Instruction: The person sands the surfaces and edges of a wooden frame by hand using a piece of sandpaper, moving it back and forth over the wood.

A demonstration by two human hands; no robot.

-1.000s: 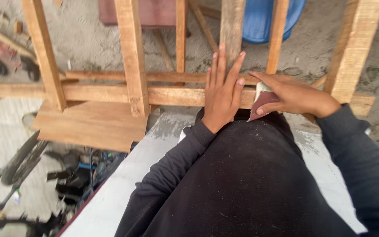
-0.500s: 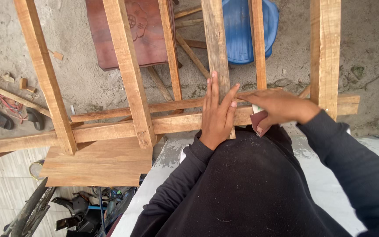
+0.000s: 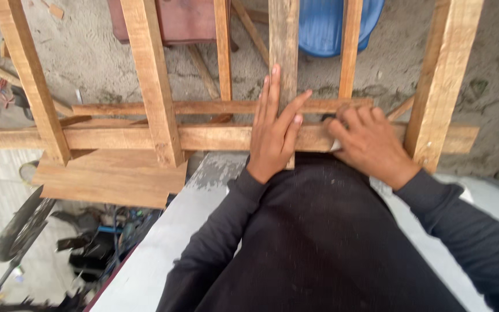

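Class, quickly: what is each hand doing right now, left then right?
Left hand: open, pressed flat on the upright wooden slat.
Right hand: curled against the horizontal rail; whether it holds anything cannot be told.

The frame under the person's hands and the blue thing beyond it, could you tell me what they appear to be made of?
The frame looks like raw, unfinished wood: pale tan slats with visible grain, rough edges and no paint or varnish. The left hand lies flat on one upright slat; the right hand presses on the crossbar. The blue thing is probably moulded plastic, judging by its even colour and smooth, rounded surface, though only part shows.
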